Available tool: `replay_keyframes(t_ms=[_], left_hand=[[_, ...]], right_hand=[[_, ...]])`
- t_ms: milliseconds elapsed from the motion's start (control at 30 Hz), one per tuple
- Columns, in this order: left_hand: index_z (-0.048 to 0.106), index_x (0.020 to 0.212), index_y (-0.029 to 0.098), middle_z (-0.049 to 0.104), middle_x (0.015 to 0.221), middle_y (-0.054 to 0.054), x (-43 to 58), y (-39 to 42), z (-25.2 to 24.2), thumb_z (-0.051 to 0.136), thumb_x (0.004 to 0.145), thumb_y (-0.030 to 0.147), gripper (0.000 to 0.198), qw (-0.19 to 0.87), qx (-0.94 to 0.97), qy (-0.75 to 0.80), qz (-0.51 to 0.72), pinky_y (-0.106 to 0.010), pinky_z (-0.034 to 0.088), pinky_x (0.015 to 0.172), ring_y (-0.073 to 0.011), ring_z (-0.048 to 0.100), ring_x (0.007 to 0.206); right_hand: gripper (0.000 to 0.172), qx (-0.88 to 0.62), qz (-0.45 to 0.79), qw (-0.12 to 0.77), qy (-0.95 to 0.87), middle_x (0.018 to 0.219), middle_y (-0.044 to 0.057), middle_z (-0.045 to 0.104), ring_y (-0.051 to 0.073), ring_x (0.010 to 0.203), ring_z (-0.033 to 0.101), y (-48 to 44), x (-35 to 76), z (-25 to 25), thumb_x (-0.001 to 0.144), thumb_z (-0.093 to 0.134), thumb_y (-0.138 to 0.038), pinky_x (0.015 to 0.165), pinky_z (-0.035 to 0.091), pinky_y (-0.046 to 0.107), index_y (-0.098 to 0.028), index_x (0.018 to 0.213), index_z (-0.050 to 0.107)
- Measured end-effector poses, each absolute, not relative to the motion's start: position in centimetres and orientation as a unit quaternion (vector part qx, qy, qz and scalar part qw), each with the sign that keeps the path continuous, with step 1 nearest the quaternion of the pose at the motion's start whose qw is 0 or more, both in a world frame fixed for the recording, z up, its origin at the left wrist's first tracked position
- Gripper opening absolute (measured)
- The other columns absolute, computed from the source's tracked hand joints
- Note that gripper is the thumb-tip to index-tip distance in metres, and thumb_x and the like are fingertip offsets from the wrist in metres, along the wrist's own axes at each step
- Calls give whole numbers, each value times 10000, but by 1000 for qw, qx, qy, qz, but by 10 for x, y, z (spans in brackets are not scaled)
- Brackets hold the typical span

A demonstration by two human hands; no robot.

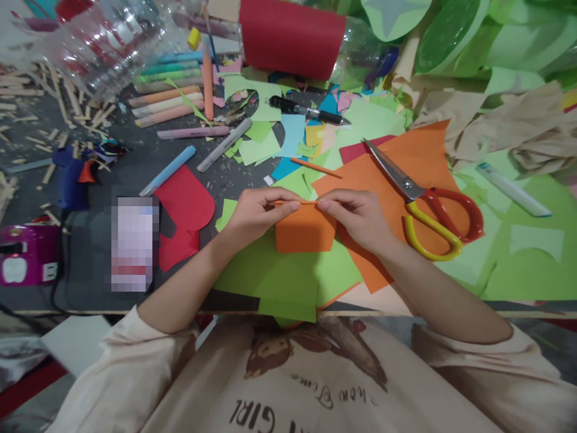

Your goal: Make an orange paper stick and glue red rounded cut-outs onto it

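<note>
A small piece of orange paper [305, 231] is pinched along its top edge between my two hands, and that edge looks rolled or folded into a narrow strip. My left hand [265, 210] grips the left end with thumb and fingers. At the right end, my right hand [354, 213] does the same. Green paper [252, 267] lies beneath. A thin rolled orange paper stick [317, 168] rests just beyond my hands. To the right, scissors [417, 195] with red and yellow handles lie on a larger orange sheet [374, 264].
A phone [133, 243], a red paper piece [187, 195] and a blue glue gun [72, 177] lie left. Markers [169, 105], a black pen [309, 112] and paper scraps lie beyond. Plastic bottles, one with a red wrap [293, 37], line the back. Crumpled brown paper [500, 123] is at right.
</note>
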State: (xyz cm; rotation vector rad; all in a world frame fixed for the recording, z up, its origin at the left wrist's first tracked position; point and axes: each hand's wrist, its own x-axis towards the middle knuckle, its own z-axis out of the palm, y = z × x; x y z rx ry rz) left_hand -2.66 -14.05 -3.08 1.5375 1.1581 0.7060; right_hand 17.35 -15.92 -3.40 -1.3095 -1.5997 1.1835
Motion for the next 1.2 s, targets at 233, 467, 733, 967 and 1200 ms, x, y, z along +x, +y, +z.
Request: replay_keyframes(t_ms=[233, 467, 733, 967, 1200], left_hand=[[763, 819, 164, 761, 843, -60, -24, -143, -32, 703, 749, 470, 320, 530, 615, 483, 328, -240, 526, 695, -176, 692, 783], [767, 805, 174, 753, 806, -39, -23, -142, -34, 722, 730, 384, 228, 538, 601, 482, 342, -215, 469, 598, -136, 654, 702], [758, 811, 168, 736, 794, -37, -24, -143, -34, 713, 737, 405, 252, 530, 610, 487, 331, -220, 453, 572, -130, 630, 672], [742, 821, 169, 745, 844, -45, -24, -143, -30, 697, 756, 386, 231, 544, 616, 473, 318, -219, 511, 666, -156, 674, 786], [751, 799, 179, 758, 834, -38, -21, -145, -30, 667, 782, 360, 200, 512, 628, 488, 324, -220, 530, 695, -162, 693, 798]], right_hand=[[357, -511, 487, 374, -601, 614, 6, 632, 103, 525, 465, -158, 172, -33, 797, 645, -513, 493, 382, 243, -182, 678, 704], [306, -510, 484, 376, -603, 674, 22, 702, 115, 534, 510, -159, 172, -33, 793, 667, -480, 515, 416, 260, -195, 697, 716], [219, -527, 461, 371, -610, 674, 25, 707, 107, 506, 489, -161, 172, -33, 782, 688, -404, 479, 384, 252, -197, 726, 731], [145, -518, 463, 375, -613, 633, 5, 689, 69, 437, 382, -160, 171, -30, 773, 661, -291, 425, 317, 231, -185, 688, 712], [150, -509, 481, 364, -614, 684, 17, 694, 92, 502, 476, -159, 171, -30, 787, 658, -316, 469, 365, 236, -184, 728, 698]])
